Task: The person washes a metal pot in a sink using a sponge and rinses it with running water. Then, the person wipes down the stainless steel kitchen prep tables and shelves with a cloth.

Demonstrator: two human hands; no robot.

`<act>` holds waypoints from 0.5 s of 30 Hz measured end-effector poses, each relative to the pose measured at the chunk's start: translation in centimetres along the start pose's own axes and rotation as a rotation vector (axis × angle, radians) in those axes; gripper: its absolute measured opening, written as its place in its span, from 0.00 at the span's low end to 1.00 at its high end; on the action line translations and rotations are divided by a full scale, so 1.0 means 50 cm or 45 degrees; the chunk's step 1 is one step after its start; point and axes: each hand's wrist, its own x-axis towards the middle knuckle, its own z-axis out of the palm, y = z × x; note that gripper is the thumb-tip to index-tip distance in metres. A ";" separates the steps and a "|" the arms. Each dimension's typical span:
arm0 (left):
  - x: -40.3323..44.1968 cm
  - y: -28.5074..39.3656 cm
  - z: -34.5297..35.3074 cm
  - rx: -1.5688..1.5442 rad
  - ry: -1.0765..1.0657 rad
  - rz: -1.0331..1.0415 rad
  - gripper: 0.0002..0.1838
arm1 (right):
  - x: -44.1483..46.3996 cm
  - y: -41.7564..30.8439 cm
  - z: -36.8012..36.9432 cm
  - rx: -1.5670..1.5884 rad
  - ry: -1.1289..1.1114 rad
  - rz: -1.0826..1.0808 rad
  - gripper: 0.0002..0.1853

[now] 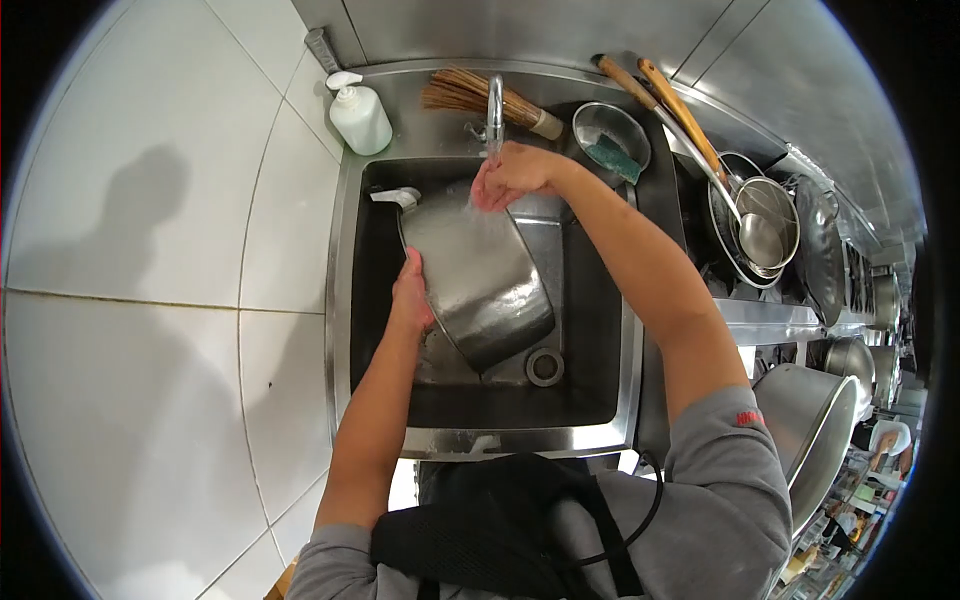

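A large steel pot lies tilted in the dark sink, with steam or spray blurring its upper part. My left hand grips the pot's left side, its fingers partly hidden. Water runs from the faucet onto my right hand, which is bent over the pot's upper edge. The right fingers are curled together; whatever they hold, if anything, is hidden. A white handle-like piece shows beside the pot's upper left.
A white pump bottle and a bristle brush stand behind the sink. To the right are a bowl with a green scouring pad, strainers, and a ladle. A big pot sits near my right elbow; a tiled wall borders the left.
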 end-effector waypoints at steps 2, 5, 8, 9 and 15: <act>0.010 0.020 -0.012 0.015 -0.006 0.033 0.33 | 0.008 -0.002 0.000 -0.019 0.055 0.034 0.12; 0.013 0.045 -0.021 0.168 0.022 0.119 0.30 | 0.014 -0.006 -0.009 0.001 -0.058 0.066 0.13; 0.022 0.051 -0.017 0.587 0.189 0.344 0.27 | 0.013 -0.020 -0.003 -0.117 -0.078 0.088 0.14; 0.021 0.049 -0.014 0.582 0.191 0.344 0.27 | 0.012 -0.020 -0.008 -0.101 -0.142 0.135 0.14; 0.013 0.054 0.005 1.050 0.225 0.631 0.26 | -0.004 -0.028 -0.006 -0.191 -0.123 0.143 0.13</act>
